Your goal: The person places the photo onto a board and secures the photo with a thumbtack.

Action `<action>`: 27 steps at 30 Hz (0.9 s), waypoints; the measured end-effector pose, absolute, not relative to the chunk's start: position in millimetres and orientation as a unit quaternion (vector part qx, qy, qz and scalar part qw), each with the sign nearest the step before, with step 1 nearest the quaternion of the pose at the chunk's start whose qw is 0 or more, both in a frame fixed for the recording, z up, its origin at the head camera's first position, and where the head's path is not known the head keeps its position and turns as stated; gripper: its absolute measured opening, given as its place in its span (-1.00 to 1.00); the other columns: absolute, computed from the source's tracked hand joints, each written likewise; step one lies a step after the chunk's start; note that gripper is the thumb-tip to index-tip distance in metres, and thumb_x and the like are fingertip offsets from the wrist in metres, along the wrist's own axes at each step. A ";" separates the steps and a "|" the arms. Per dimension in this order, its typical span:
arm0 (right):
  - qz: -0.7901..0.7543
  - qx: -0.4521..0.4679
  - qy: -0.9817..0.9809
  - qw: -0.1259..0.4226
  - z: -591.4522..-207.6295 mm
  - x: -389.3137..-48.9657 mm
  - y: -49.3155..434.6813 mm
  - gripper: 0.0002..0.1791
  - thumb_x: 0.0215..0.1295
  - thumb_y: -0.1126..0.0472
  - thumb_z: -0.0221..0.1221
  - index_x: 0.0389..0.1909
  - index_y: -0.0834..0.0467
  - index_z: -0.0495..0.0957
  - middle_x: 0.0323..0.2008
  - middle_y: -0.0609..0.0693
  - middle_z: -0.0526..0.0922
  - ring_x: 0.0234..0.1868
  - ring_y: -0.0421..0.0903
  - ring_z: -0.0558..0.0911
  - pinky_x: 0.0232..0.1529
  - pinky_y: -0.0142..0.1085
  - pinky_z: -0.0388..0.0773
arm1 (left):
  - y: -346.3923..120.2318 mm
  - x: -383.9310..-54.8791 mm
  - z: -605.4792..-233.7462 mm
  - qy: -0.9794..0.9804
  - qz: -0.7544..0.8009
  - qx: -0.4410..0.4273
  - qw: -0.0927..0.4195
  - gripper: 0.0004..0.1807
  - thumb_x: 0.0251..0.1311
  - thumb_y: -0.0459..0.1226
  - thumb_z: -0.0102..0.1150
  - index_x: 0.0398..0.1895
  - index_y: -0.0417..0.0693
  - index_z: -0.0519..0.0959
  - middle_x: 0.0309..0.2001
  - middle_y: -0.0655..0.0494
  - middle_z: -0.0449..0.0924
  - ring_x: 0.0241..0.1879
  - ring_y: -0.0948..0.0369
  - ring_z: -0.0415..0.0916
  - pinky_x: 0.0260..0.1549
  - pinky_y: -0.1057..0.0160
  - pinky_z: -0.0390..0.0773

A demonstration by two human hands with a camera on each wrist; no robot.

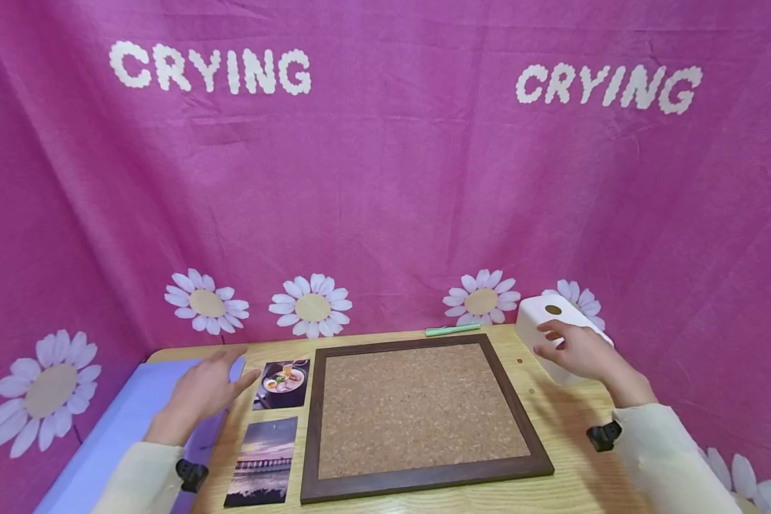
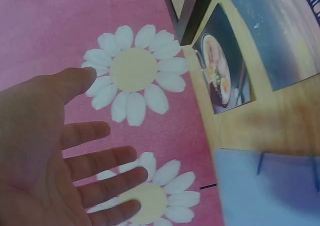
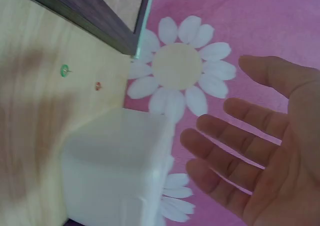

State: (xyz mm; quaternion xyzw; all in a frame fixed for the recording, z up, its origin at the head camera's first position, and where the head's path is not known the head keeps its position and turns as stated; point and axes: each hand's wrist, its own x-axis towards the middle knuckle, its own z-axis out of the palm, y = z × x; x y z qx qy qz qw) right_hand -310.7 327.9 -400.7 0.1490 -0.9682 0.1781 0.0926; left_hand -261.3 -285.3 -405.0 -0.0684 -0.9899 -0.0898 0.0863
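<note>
My left hand point(image 1: 202, 392) hovers with spread fingers over the edge of a blue-purple flat sheet point(image 1: 125, 407), holding nothing. Its thumb points at a photo of a ramen bowl point(image 1: 284, 383); a photo of a pier at dusk point(image 1: 261, 460) lies just below. My right hand point(image 1: 581, 351), fingers relaxed and slightly bent, is over a white rounded box point(image 1: 532, 325) with a dark gold round spot. In the right wrist view that palm point(image 3: 280, 171) is bare, beside the box. A cork board point(image 1: 417, 410) in a dark brown frame lies between the hands.
Two small pins, one green point(image 3: 64, 70) and one reddish point(image 3: 98, 86), sit on the wooden table between board and box. A light green stick-shaped item point(image 1: 452, 330) lies behind the board. A pink curtain point(image 1: 385, 200) with daisies closes off the back and sides.
</note>
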 end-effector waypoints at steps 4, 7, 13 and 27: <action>0.207 0.152 -0.962 0.096 -412.2 -316.1 329.3 -0.54 0.25 0.07 0.30 0.04 0.30 0.58 -0.22 0.23 0.76 -0.29 0.05 0.76 -0.28 -0.13 0.64 | -285.3 -264.7 -412.4 -0.985 -0.128 -0.067 0.098 -0.34 0.31 0.05 0.19 0.32 -0.20 0.45 0.13 -0.29 0.60 0.05 -0.26 0.58 -0.04 -0.25 0.56; 0.214 0.150 -0.961 0.095 -419.8 -319.5 329.2 -0.57 0.25 0.08 0.31 0.01 0.30 0.59 -0.28 0.19 0.77 -0.29 0.04 0.75 -0.29 -0.16 0.61 | -285.7 -267.4 -418.2 -0.982 -0.152 -0.057 0.097 -0.40 0.31 -0.01 0.21 0.25 -0.24 0.50 0.02 -0.28 0.66 -0.04 -0.18 0.63 -0.10 -0.18 0.60; 0.231 0.123 -0.962 0.080 -429.0 -321.7 326.7 -0.58 0.27 0.07 0.29 -0.01 0.31 0.59 -0.31 0.15 0.76 -0.32 -0.02 0.72 -0.31 -0.16 0.56 | -284.3 -271.3 -425.8 -0.979 -0.186 -0.030 0.080 -0.41 0.30 0.00 0.22 0.21 -0.26 0.51 0.02 -0.30 0.65 -0.06 -0.15 0.64 -0.12 -0.15 0.62; 0.312 0.101 -0.943 0.063 -456.3 -334.0 323.1 -0.70 0.30 0.19 0.27 -0.08 0.34 0.60 -0.31 0.18 0.76 -0.42 -0.14 0.67 -0.47 -0.31 0.55 | -282.4 -275.2 -438.6 -0.968 -0.247 0.007 0.047 -0.46 0.33 -0.01 0.19 0.13 -0.29 0.56 -0.03 -0.25 0.68 0.01 -0.25 0.56 -0.04 -0.19 0.54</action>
